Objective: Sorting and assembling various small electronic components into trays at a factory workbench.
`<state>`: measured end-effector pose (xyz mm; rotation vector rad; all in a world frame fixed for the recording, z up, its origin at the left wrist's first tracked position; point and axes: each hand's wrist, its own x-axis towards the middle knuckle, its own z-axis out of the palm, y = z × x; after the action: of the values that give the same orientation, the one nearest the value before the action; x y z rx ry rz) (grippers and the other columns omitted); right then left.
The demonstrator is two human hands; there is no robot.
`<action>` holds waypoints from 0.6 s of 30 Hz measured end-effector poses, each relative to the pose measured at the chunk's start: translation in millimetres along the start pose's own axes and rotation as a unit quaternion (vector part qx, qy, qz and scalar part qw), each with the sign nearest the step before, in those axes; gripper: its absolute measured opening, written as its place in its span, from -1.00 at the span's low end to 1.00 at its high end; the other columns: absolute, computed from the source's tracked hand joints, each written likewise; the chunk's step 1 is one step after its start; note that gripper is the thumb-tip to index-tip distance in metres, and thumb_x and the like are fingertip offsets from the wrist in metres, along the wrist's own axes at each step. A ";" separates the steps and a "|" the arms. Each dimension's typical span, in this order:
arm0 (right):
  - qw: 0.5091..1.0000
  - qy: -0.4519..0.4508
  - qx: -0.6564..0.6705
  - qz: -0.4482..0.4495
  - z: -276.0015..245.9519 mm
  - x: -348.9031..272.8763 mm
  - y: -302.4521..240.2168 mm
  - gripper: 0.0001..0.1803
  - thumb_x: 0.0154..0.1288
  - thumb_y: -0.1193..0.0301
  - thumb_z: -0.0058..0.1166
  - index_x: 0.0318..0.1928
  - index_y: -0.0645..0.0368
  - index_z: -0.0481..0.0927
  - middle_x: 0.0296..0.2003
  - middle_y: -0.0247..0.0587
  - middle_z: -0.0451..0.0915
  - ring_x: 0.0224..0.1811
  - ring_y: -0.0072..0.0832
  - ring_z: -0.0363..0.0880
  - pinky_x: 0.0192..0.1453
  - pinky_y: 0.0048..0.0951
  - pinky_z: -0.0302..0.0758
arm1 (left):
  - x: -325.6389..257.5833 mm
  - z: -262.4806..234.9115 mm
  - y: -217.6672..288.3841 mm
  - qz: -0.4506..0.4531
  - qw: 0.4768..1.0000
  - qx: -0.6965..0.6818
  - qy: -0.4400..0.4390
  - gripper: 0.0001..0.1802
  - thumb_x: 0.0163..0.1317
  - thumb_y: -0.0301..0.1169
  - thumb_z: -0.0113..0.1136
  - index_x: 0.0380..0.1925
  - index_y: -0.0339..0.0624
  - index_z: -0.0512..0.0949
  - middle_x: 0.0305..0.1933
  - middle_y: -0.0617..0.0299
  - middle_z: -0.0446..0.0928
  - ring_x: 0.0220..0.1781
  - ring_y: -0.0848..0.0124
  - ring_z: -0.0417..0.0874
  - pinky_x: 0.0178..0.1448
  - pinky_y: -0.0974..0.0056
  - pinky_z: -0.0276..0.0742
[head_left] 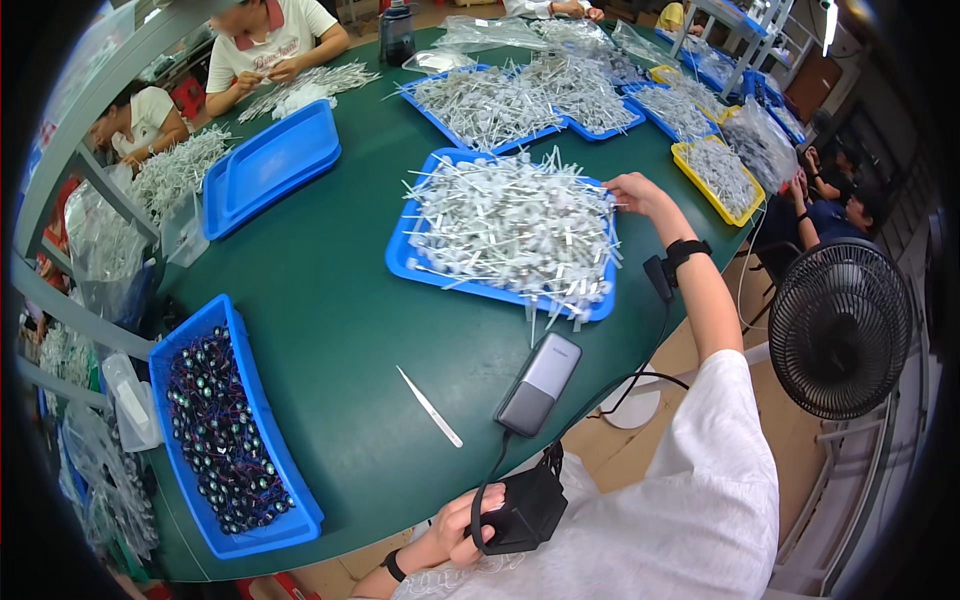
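Note:
My right hand (637, 193) reaches out to the right rim of a blue tray (405, 250), its fingers closed at the edge. The tray is heaped with thin white plastic strips with pale ends (510, 225), some hanging over the near rim. Close to my body, my left hand (468, 525) is wrapped round a black box-shaped device (528, 508). A cable runs from there to a grey power bank (540, 385) on the table. Left of the power bank lies a pair of silver tweezers (430, 407).
A deep blue bin (262, 400) of small dark wired parts (222, 430) stands at the left. Empty blue trays (275, 165) lie beyond it. More filled trays (485, 110) line the far side, near a yellow tray (735, 205). A black fan (840, 325) stands right; co-workers (275, 50) sit around.

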<state>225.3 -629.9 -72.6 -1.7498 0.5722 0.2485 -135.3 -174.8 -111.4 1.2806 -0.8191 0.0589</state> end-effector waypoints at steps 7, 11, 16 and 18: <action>0.990 0.117 -0.082 -0.011 -30.3 27.0 4.3 -0.90 0.11 0.43 0.20 -0.47 0.17 0.56 -0.62 -0.42 0.38 -0.67 -0.65 0.27 -0.61 -0.53 0.30 | -5.6 -3.4 -12.1 0.036 0.994 0.101 -0.023 -0.54 0.09 -0.45 0.02 0.01 -0.47 0.37 0.06 -0.31 0.41 0.10 -0.16 0.46 0.20 0.01 0.37; 0.992 0.087 -0.084 -0.021 -41.4 34.8 3.1 -0.92 0.06 0.48 0.26 -0.45 0.19 0.61 -0.59 -0.39 0.46 -0.65 -0.64 0.32 -0.60 -0.54 0.36 | 9.3 1.0 -20.6 0.157 0.974 0.163 0.015 -0.48 0.15 -0.45 0.00 0.16 -0.25 0.24 0.06 -0.23 0.39 0.07 -0.13 0.48 0.04 -0.04 0.48; 0.972 0.118 -0.170 -0.107 -45.5 54.5 -2.4 -0.89 0.10 0.42 0.22 -0.36 0.18 0.66 -0.52 -0.33 0.56 -0.57 -0.57 0.44 -0.52 -0.50 0.44 | 6.0 2.9 -18.7 0.058 0.981 0.183 0.000 -0.10 -0.07 -0.49 0.32 0.27 0.13 0.07 0.08 -0.12 0.35 0.02 -0.04 0.52 -0.01 0.00 0.51; 0.964 0.128 -0.202 -0.115 -44.8 49.7 -7.3 -0.84 0.12 0.38 0.20 -0.29 0.17 0.66 -0.44 -0.31 0.60 -0.50 -0.53 0.50 -0.43 -0.47 0.48 | 12.6 4.7 -17.8 0.060 0.977 0.202 0.035 0.03 -0.18 -0.49 0.43 0.28 0.22 0.03 0.07 -0.08 0.35 0.01 0.00 0.53 -0.02 0.02 0.52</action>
<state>265.5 -683.7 -77.4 -2.2461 0.5205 -0.0312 -120.2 -189.6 -118.6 1.5984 -0.8486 0.3816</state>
